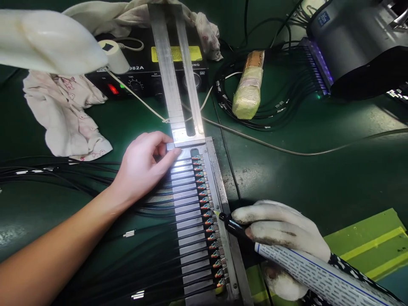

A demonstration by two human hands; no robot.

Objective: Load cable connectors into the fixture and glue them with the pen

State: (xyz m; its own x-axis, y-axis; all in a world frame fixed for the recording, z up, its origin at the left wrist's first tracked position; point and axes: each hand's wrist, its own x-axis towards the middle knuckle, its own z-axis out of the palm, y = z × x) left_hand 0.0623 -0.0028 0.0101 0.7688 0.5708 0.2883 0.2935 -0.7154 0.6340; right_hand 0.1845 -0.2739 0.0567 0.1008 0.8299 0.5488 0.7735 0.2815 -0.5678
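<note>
My bare left hand (145, 161) holds the upper end of a long metal fixture (183, 191) between thumb and fingers. Black cables (188, 231) lie side by side across it, their small connector ends with coloured wires (210, 229) in a row along the right side. My right hand (283, 242), in a soiled white glove, is closed around a glue dispensing pen (318, 272) with a black front and printed wrap. Its thin tip (216, 212) points at a connector about midway along the row; whether it touches cannot be made out.
A black controller box (146, 80) stands at the back, with a slotted metal plate (177, 85) in front. White cloths (73, 114) and a white lamp-like arm (54, 42) are left. A wrapped block (248, 89), coiled cables and a dark machine (357, 46) with purple light lie right.
</note>
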